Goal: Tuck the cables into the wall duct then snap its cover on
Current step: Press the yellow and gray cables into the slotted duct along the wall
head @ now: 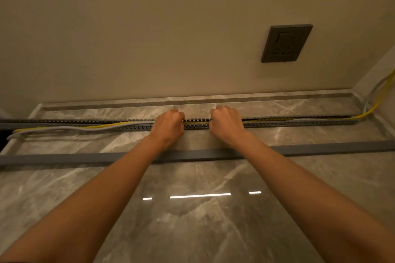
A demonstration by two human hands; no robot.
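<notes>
A long grey slotted duct (pixel 299 123) runs left to right along the marble surface near the wall, its top uncovered. A yellow cable (pixel 70 127) and a white cable (pixel 64 129) lie outside it on the left and sit inside it from the middle to the right. My left hand (pixel 168 127) and my right hand (pixel 226 125) sit side by side on the duct's middle, fingers curled over its edge onto the cables. Their fingertips are hidden. The flat grey cover strip (pixel 74 158) lies loose on the marble, nearer to me, under my forearms.
A dark wall socket (pixel 286 43) sits on the beige wall at upper right. The cables (pixel 376 100) rise up the right corner. The marble surface (pixel 192 220) stretches toward me with light reflections on it.
</notes>
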